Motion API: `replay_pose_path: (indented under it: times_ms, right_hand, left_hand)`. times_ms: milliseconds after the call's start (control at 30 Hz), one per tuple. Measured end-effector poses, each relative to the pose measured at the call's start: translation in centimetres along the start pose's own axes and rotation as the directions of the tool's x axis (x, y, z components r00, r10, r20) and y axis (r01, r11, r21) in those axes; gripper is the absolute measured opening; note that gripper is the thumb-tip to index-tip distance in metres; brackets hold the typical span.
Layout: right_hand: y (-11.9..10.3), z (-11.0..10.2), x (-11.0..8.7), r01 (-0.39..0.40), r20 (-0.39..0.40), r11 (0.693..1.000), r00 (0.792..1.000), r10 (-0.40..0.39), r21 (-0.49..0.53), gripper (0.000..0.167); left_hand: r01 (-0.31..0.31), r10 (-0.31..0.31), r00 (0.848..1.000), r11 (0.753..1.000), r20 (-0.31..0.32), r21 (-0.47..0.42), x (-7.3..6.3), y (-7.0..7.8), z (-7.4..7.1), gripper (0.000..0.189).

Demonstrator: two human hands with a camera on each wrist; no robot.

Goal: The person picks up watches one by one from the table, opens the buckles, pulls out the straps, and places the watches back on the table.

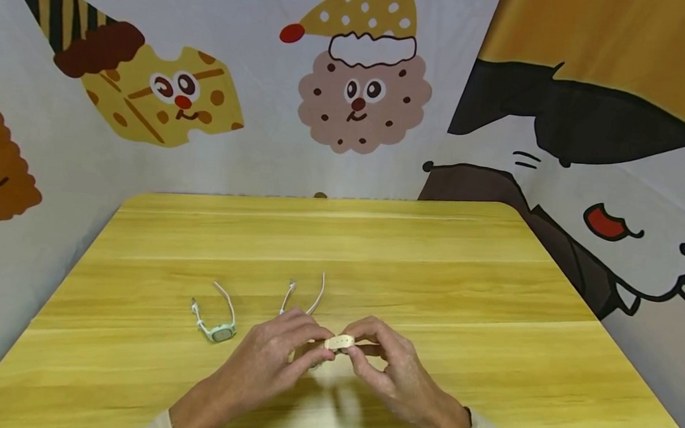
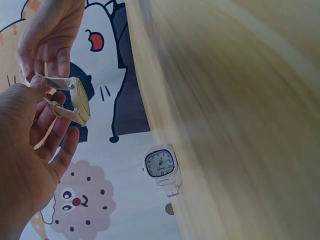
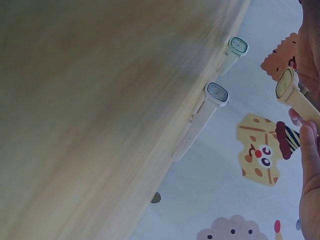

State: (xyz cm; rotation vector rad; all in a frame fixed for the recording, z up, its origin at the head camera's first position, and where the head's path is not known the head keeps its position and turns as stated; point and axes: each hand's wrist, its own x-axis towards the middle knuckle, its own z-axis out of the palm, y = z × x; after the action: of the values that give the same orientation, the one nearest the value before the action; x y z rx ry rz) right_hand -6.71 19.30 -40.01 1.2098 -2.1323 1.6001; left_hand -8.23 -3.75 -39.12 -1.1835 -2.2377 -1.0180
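Observation:
A cream wristwatch [image 2: 82, 102] is held up over the table between both hands, its strap looped near the buckle. In the head view the pale strap [image 1: 340, 342] bridges the fingertips, and the watch's case is mostly hidden. My left hand [image 1: 278, 347] pinches the strap from the left with thumb and fingers. From the other side, my right hand [image 1: 389, 364] pinches the strap's right end between thumb and forefinger. The right wrist view shows the round-cornered watch face [image 3: 285, 84] turned outward, with the right hand [image 3: 311, 175] cut off by the frame edge.
A mint-green watch [image 1: 221, 333] stands on the wooden table [image 1: 341, 240], left of the hands. Behind the left hand is a white watch [image 3: 217, 93], partly hidden in the head view. A cartoon-printed cloth [image 1: 251, 162] hangs around the table's far side.

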Motion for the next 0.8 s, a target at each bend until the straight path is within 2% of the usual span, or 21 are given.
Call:
replay_pose_path:
  times_ms: [233,533,600,800]
  right_hand:
    - [-0.3,-0.09,0.09,-0.022,0.002,1.0,1.0,0.022,0.002,0.034]
    - [-0.8,-0.11,0.37,-0.063,-0.018,0.998,0.998,0.063,-0.019,0.036]
    - [-0.74,-0.15,0.46,-0.051,-0.027,0.998,0.998,0.05,-0.045,0.035]
    - [-0.22,-0.41,0.92,0.047,-0.048,0.979,0.997,-0.057,-0.201,0.03]
  left_hand:
    - [0.002,-0.003,1.0,1.0,-0.014,-0.017,-0.01,0.06,-0.04,0.018]
    - [0.051,-0.051,0.999,0.996,0.003,-0.067,-0.18,0.28,-0.21,0.013]
    - [0.049,-0.049,0.999,0.996,0.003,-0.071,-0.17,0.29,-0.24,0.011]
    - [0.021,-0.021,1.0,0.999,-0.008,-0.036,-0.01,0.34,-0.25,0.014]
